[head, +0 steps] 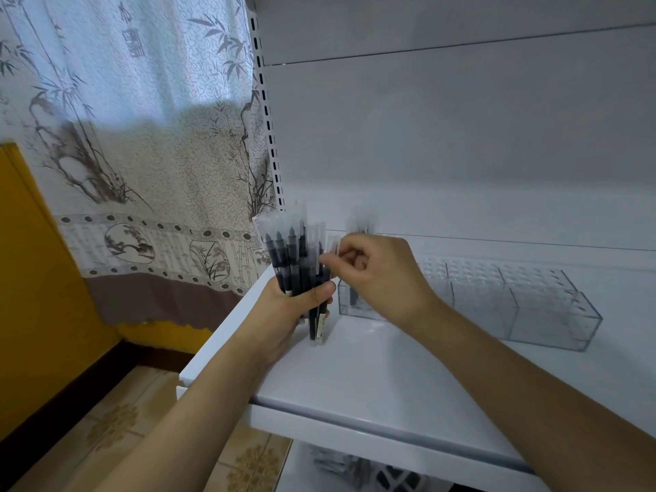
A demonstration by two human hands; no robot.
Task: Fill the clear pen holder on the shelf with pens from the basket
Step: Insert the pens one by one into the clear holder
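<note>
On the white shelf (372, 367), seen from the head camera, we hold a bundle of pens (296, 264) upright in our left hand (294, 307), whose grip is wrapped closed around the lower barrels, with the lowest ends touching or nearly touching the shelf. Our right hand (380, 275) reaches across to the bundle, thumb and forefinger pinched on the clear cap of a single pen (333, 253) at its right edge; that grip looks closed on it, though blur softens the fingertips.

What could go wrong, as we judge it: drawing one pen out of a tight, fanned bundle may drag its neighbours along, and a slack left grip would let several slide out and roll off the shelf's near edge. The pinch sits on the cap alone, so the cap might pull off instead of the pen coming free.

The clear pen holder (532, 310) lies just beside and behind our right hand, a long transparent tray split into compartments with a dimpled back wall. Its leftmost compartment already holds a few pens (358, 229) standing upright, partly hidden by our hand; the compartments to the right look empty. Below the shelf, a basket (401, 479) shows only in part, with more dark pens in it.
</note>
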